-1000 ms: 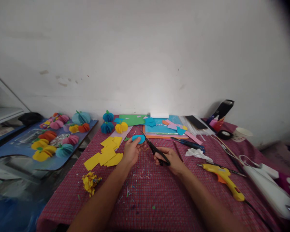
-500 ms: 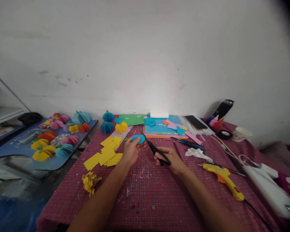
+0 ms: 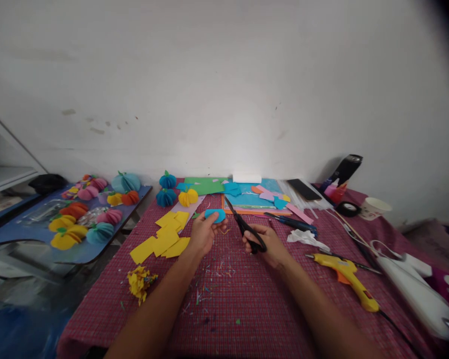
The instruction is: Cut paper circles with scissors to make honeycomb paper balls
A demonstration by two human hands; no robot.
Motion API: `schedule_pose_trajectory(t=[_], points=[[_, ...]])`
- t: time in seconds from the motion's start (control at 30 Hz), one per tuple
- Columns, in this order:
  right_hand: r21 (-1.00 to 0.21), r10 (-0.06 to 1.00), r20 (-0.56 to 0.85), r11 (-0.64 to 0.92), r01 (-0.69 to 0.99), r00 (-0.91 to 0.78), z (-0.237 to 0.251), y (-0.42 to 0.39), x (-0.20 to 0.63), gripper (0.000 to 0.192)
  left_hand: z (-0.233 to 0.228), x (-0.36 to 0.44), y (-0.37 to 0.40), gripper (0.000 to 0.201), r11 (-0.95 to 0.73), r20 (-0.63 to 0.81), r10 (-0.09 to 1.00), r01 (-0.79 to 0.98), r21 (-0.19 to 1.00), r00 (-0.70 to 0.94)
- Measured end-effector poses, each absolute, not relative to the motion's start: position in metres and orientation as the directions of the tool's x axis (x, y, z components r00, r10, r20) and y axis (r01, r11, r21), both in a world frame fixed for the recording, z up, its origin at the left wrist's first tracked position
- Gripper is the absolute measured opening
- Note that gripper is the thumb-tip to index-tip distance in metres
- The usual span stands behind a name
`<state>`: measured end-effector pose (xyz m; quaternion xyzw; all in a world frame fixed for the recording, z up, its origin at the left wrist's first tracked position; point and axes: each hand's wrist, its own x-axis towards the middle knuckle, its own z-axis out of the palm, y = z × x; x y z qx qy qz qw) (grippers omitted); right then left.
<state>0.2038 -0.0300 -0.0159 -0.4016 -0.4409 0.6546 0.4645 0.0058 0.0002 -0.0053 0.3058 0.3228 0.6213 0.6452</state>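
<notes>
My left hand holds a small rounded blue paper piece by its fingertips above the red checked tablecloth. My right hand grips black scissors by the handles, blades pointing up and away, a little to the right of the blue piece and apart from it. Yellow paper squares lie just left of my left hand. Small paper scraps are scattered on the cloth below both hands.
A yellow glue gun lies at the right with a white object beyond it. Coloured paper sheets, a phone, a cup and paper pumpkins line the back. More pumpkins sit on a blue side table. Crumpled yellow scraps lie near left.
My right hand has drawn the scissors to the right, away from the blue piece; their blades were beside it before. My left hand has barely moved.
</notes>
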Motion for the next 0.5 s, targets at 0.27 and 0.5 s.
schedule_pose_trajectory(t=[0.27, 0.5], points=[[-0.949, 0.955, -0.044, -0.132, -0.287, -0.294, -0.0164, -0.0301, 0.2088, 0.034, -0.0109, 0.0079, 0.0012, 0.030, -0.019, 0.018, 1.000, -0.515, 0.857, -0.007], [-0.962, 0.961, -0.032, -0.103, -0.252, -0.273, -0.0143, -0.0283, 0.2081, 0.029, -0.0142, 0.0092, 0.0015, 0.031, -0.024, 0.021, 1.000, -0.459, 0.888, -0.011]])
